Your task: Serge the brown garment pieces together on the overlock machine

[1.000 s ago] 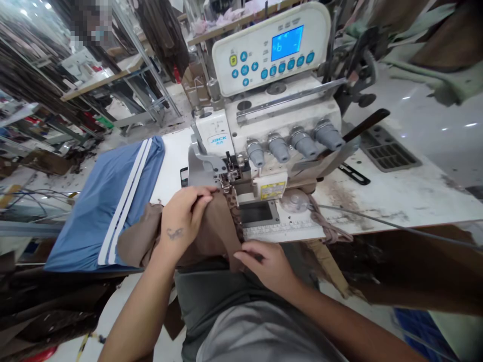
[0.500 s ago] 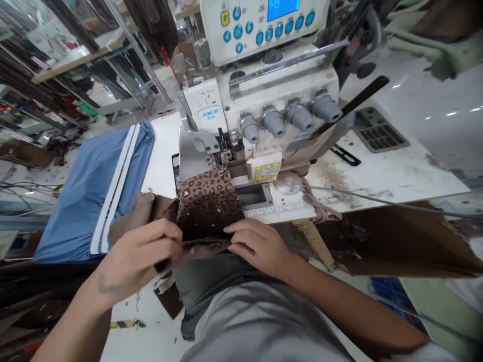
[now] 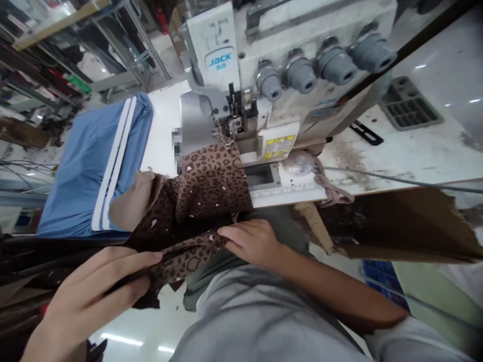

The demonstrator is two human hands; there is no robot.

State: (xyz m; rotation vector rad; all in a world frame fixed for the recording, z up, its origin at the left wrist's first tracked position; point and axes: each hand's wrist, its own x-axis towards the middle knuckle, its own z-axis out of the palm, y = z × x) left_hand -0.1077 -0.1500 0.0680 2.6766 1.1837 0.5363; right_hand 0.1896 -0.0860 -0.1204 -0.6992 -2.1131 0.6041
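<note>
Brown leopard-print fabric (image 3: pixel 211 183) runs from under the presser foot of a white sewing machine (image 3: pixel 215 40) down over the table's front edge toward my lap. My left hand (image 3: pixel 101 286) grips a folded edge of this fabric at lower left, thumb below and fingers above. My right hand (image 3: pixel 252 241) pinches the same edge farther right, just below the table edge. Between the hands the edge is stretched in a slanting strip. A plain taupe underside (image 3: pixel 132 203) of the cloth shows at the left, over the blue fabric.
Folded blue fabric with white stripes (image 3: pixel 94 161) lies left of the machine. On the right are a grey compartment tray (image 3: pixel 411 103), a black slotted tool (image 3: pixel 368 133) and a tied cord (image 3: pixel 332 186). A cardboard box (image 3: pixel 407 226) sits below the table's right side.
My left hand has moved left and down along the fabric, spreading the edge out. My right hand still pinches it. The view has moved closer to the machine.
</note>
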